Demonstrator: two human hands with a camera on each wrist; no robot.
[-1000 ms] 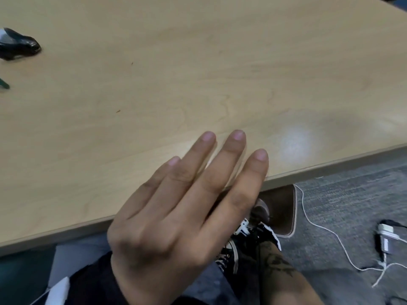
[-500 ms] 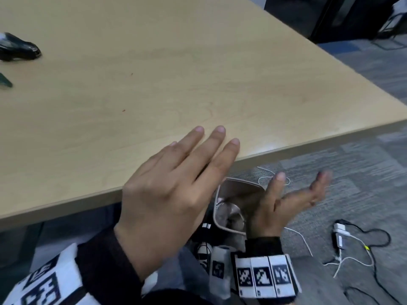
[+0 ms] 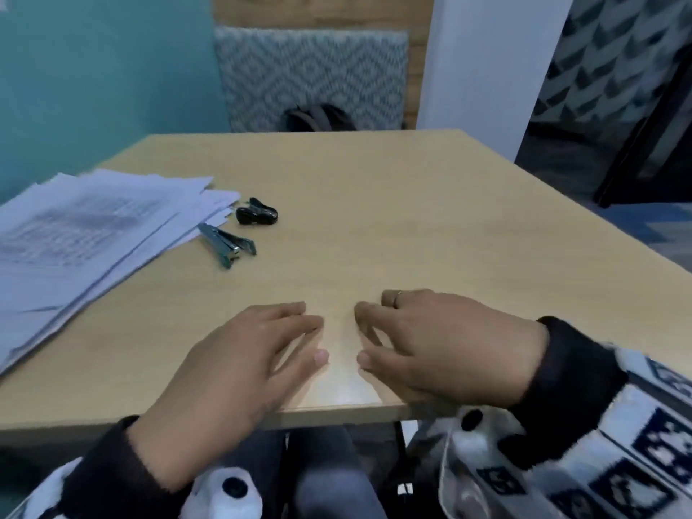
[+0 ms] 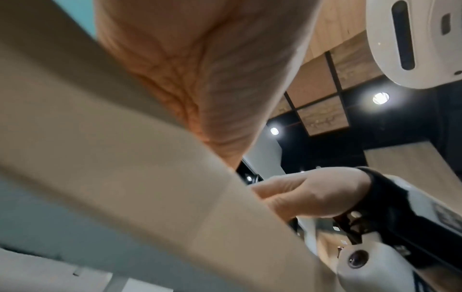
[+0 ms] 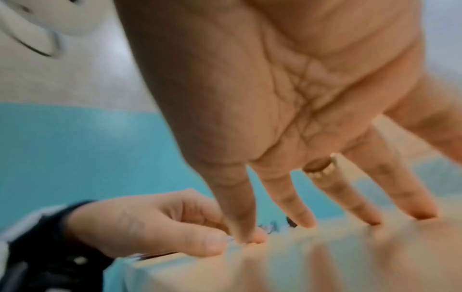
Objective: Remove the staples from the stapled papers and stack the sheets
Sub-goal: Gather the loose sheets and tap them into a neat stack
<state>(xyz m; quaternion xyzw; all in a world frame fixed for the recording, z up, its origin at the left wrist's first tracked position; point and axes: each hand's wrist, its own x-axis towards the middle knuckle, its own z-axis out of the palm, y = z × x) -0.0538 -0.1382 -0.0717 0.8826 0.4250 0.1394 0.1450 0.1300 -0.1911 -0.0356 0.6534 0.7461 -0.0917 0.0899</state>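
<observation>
A loose pile of printed white papers (image 3: 71, 234) lies on the left part of the wooden table (image 3: 412, 226). Beside its right corner lie a grey-green stapler (image 3: 226, 244) and a black staple remover (image 3: 257, 214). My left hand (image 3: 239, 365) and right hand (image 3: 427, 342) rest palm down near the table's front edge, fingertips facing each other, holding nothing. In the right wrist view the right hand's fingertips (image 5: 307, 222) touch the tabletop, and the left hand (image 5: 155, 223) shows beside them. The left wrist view shows the left palm (image 4: 200, 75) and the right hand (image 4: 312, 195).
A patterned cushioned seat back (image 3: 310, 76) stands behind the table, with a teal wall (image 3: 93, 69) to the left and a doorway to the right. The table's front edge (image 3: 337, 412) runs just under my wrists.
My view has swung up from the table's corner and the floor to the whole tabletop. Both hands have come onto the table; the right one was below the edge half a second ago.
</observation>
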